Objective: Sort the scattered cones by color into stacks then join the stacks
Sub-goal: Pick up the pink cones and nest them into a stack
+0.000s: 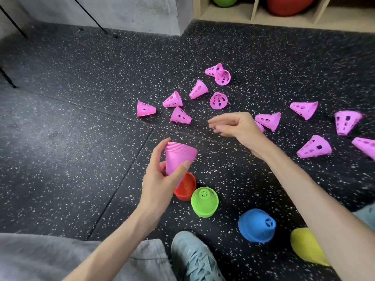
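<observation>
The left hand [160, 179] grips the pink cone stack [179, 157] between thumb and fingers, long axis near vertical, wide rims up. The right hand [235, 126] hovers beyond it, fingers loosely curled, empty, near the scattered pink cones [180, 116].

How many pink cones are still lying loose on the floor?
13: seven in the middle cluster, from the far pair to the leftmost; one peeking behind the right hand; five to its right, reaching the frame edge. More may be out of view.
</observation>
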